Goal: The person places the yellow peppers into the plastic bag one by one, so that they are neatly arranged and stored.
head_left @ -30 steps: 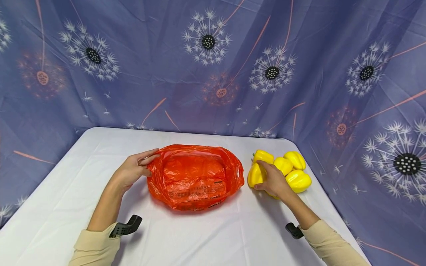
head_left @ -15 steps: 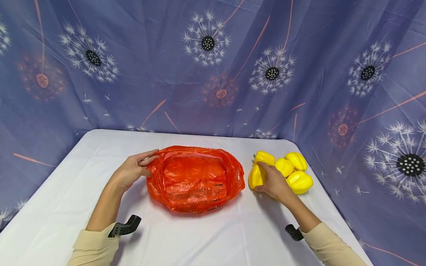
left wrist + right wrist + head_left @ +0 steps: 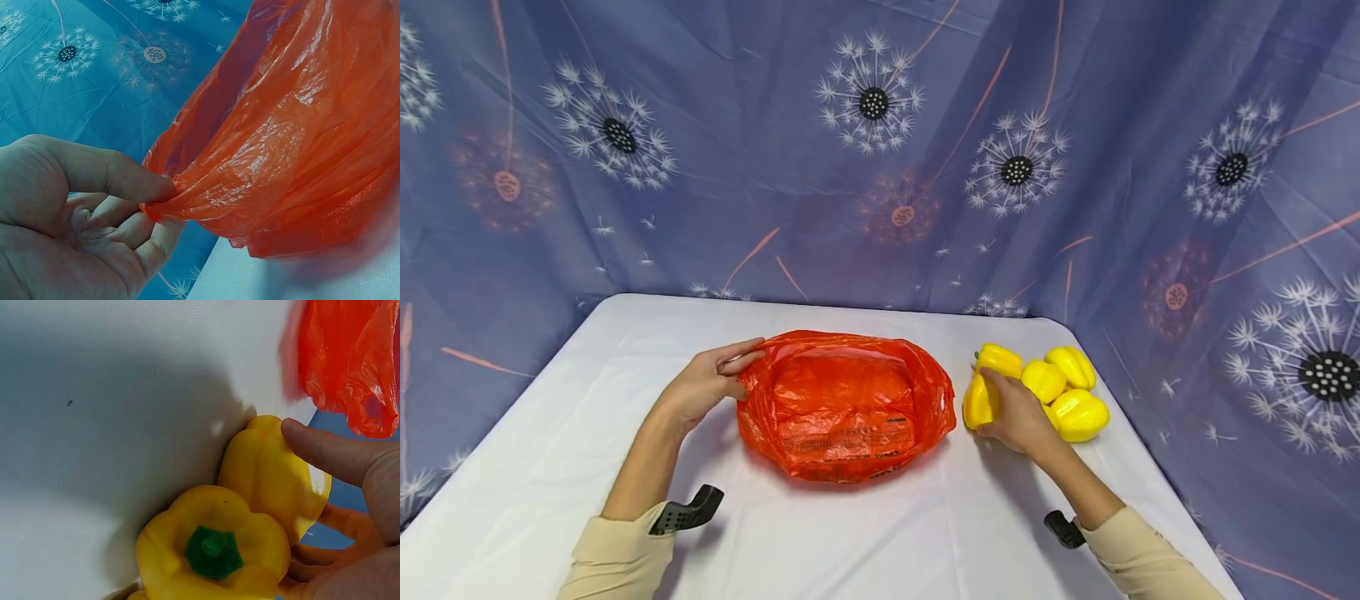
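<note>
A red plastic bag [image 3: 842,404] lies at the middle of the table, its wide mouth spread and printing visible on the front. At its left end my left hand [image 3: 700,387] pinches the rim; in the left wrist view the thumb presses the film against the fingers. My right hand [image 3: 1018,421] grips a yellow bell pepper [image 3: 980,402] just right of the bag. The right wrist view has the thumb on one side of this pepper and fingers on the other. Beside it sits another yellow bell pepper [image 3: 159,556] with a green stem.
More yellow bell peppers cluster behind and right of the right hand, such as one at the back [image 3: 1000,359] and one at the right [image 3: 1080,415]. A white cloth covers the table [image 3: 820,550]. Behind it hangs a blue dandelion-print curtain [image 3: 737,167].
Both hands keep their places, the left at the bag's rim and the right on the pepper. The whole head view has shifted slightly.
</note>
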Demonstrator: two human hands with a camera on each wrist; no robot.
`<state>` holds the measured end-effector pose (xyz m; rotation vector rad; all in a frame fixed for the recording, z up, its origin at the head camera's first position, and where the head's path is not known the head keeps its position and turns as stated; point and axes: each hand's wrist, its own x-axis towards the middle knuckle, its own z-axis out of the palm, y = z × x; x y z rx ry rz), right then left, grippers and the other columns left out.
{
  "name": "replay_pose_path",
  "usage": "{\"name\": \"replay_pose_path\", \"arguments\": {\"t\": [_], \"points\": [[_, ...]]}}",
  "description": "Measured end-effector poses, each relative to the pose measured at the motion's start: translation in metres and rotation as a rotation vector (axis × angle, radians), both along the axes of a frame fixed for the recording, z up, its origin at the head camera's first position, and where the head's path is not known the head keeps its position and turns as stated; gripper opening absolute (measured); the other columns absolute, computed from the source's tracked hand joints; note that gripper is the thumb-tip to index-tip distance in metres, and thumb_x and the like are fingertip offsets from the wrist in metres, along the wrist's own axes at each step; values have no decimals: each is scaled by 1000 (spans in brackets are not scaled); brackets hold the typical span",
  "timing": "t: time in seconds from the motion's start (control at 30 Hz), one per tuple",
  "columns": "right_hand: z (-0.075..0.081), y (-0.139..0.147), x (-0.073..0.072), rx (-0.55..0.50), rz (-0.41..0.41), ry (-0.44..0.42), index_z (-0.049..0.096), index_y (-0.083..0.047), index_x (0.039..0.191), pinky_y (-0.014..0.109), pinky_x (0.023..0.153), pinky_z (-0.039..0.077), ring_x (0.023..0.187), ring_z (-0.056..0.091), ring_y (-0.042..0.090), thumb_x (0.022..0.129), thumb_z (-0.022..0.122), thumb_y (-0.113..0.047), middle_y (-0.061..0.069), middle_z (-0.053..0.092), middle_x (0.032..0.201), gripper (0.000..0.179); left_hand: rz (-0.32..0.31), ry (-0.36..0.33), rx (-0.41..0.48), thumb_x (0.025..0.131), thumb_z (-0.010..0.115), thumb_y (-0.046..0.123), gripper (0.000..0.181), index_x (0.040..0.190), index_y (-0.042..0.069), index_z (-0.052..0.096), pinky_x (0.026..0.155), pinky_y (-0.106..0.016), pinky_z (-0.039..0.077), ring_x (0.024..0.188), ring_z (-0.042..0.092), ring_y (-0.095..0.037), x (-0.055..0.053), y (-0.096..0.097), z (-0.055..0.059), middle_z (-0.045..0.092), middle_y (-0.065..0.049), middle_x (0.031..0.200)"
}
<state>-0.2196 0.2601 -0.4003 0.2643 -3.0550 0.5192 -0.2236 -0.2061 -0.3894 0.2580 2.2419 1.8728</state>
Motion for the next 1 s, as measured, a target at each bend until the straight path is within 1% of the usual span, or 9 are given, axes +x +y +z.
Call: {"name": "replay_pose_path", "arguments": {"t": [0.23, 0.37, 0.47, 0.63, 0.83, 1.0], "points": [[-2, 3, -1, -15, -24, -18, 45, -4, 150, 65, 105, 41, 128, 51, 52, 70, 89, -13, 31, 54, 141, 91, 0, 1, -14, 74, 56, -14, 87, 156, 6, 39, 74, -20, 47, 151, 30, -32, -1, 3, 2, 46, -22, 153], [-2, 2, -2, -24, -23, -19, 45, -3, 150, 65, 106, 41, 127, 51, 52, 70, 89, -13, 32, 54, 140, 91, 3, -3, -20, 74, 56, -14, 86, 156, 6, 39, 74, -20, 47, 151, 30, -32, -2, 2, 3, 45, -22, 153], [-1, 2, -2, -36, -24, -20, 46, -3, 149, 64, 106, 41, 128, 51, 51, 70, 89, -12, 32, 54, 140, 91, 6, -5, -17, 73, 56, -14, 87, 156, 6, 40, 76, -19, 48, 151, 30, -32, -2, 2, 3, 47, -22, 152], [3, 3, -1, -48, -10, -8, 46, -2, 149, 64, 105, 41, 126, 52, 51, 70, 89, -12, 32, 56, 137, 91, 4, -5, -13, 73, 57, -14, 87, 156, 7, 40, 79, -18, 48, 152, 30, -32, -2, 2, 2, 47, -22, 152], [9, 4, -2, -40, 11, 10, 45, -2, 149, 63, 105, 42, 124, 53, 49, 70, 90, -15, 29, 60, 133, 91, 11, -16, 1, 75, 56, -14, 85, 156, 6, 40, 77, -19, 49, 152, 29, -31, -1, 0, 1, 44, -20, 156], [15, 3, -3, -25, 25, 20, 47, -1, 147, 63, 104, 42, 123, 54, 51, 69, 92, -17, 30, 61, 132, 92, 5, -16, 24, 74, 55, -15, 85, 156, 5, 39, 74, -20, 49, 151, 30, -32, -1, 0, 0, 44, -23, 155]]}}
